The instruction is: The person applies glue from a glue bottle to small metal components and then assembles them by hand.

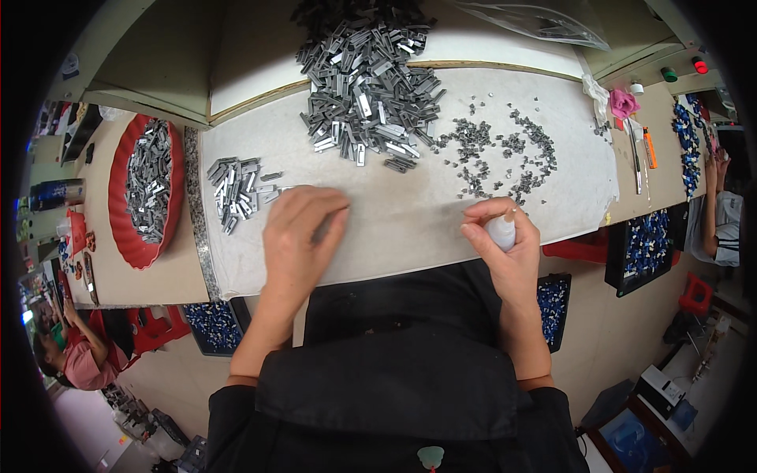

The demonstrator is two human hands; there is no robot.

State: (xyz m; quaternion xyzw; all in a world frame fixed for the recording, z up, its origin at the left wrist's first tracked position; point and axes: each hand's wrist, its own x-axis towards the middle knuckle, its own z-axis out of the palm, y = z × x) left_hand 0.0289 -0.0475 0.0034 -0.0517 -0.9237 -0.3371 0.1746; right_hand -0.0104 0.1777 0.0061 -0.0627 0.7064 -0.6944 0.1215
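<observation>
My left hand (300,232) is over the white cloth (394,229), its fingers curled and the tips close to the thumb. Whatever it may hold is hidden. Beside it, to the left, lies a small group of grey rectangular parts (234,189). My right hand (509,244) has thumb and forefinger pinched together; what is between them is too small to make out. A white finger cover (501,230) sits on one of its fingers. Just beyond that hand are many tiny grey metal pieces (473,154), scattered loosely. A large heap of grey rectangular parts (367,94) rises at the back middle.
At left stands a red scalloped tray (118,193) of grey parts. Tweezers (633,158), an orange-handled tool (650,148) and a pink crumpled item (624,103) lie at right. Black bins (623,268) of blue and white pieces flank me. Other people work at both sides.
</observation>
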